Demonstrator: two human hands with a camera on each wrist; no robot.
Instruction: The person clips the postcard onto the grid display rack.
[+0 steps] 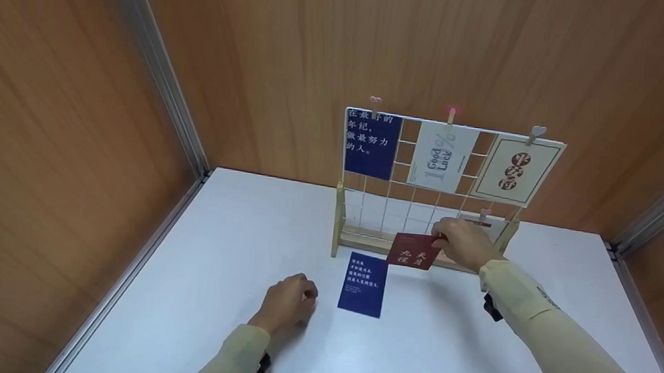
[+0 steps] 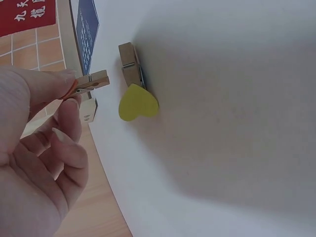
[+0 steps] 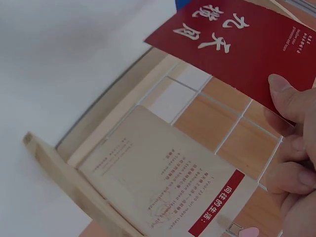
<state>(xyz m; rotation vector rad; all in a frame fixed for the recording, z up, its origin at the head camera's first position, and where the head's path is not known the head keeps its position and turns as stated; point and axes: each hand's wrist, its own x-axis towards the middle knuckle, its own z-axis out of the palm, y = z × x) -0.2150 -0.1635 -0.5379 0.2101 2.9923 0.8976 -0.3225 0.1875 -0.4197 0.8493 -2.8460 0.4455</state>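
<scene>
My right hand (image 1: pixel 465 242) pinches a red card (image 1: pixel 411 250) with white characters by its edge, thumb on its face, in front of the lower part of a white wire grid rack (image 1: pixel 337 219). Between thumb and forefinger my left hand (image 1: pixel 287 301) pinches a small wooden clothespin (image 2: pixel 95 80), orange at its held end. The other left fingers are loosely curled. Beside that hand, in the left wrist view, a second clothespin with a yellow heart (image 2: pixel 138 102) lies on the white table. A dark blue card (image 1: pixel 363 285) lies on the table below the red one.
Along the rack's top, heart-topped clothespins hold a blue card (image 1: pixel 370 148), a white "Good Luck" card (image 1: pixel 442 156) and a cream card (image 1: pixel 517 171). Lower right, a pale card (image 3: pixel 168 173) hangs on the grid under a pink-topped clip (image 3: pixel 248 232). Wooden panels (image 1: pixel 258 74) wall the table (image 1: pixel 247 215).
</scene>
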